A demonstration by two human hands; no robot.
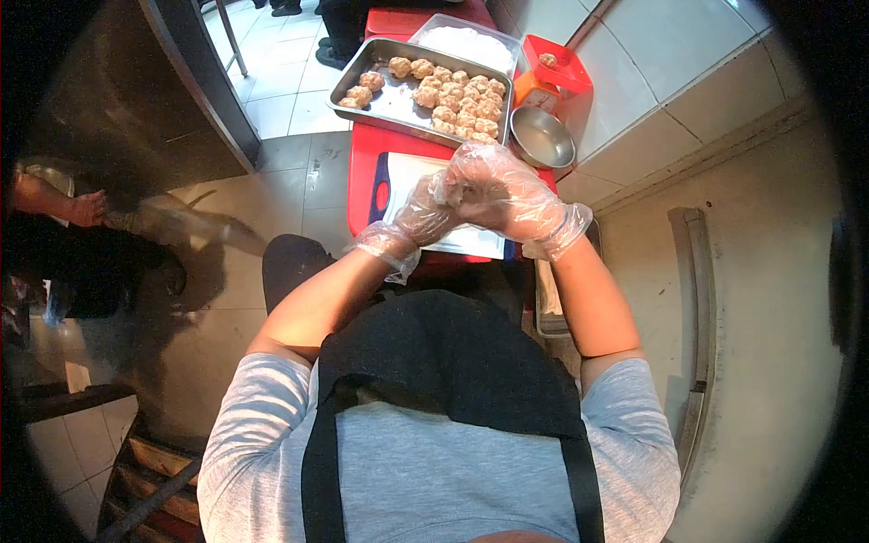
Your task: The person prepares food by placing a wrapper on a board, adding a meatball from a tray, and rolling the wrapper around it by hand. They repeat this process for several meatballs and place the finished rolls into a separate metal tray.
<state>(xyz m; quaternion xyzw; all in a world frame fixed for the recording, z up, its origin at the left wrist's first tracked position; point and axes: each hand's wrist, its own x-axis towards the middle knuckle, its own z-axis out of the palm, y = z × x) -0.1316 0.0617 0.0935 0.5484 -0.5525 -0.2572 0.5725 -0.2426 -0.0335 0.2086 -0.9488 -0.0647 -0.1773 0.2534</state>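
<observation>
My left hand and my right hand, both in clear plastic gloves, are cupped closed against each other. Whatever lies between the palms is hidden. Below them is a white cutting board with a dark blue and red end, lying on a red stool. Just beyond, a metal tray holds many lumpy meatballs, most of them packed on its right side. A steel bowl with some liquid stands right of my right hand.
An orange scale carries a red basin with one meatball in it. Behind the tray is a clear plastic container of white stuff. A tiled wall borders the right. At left, another person's hand shows.
</observation>
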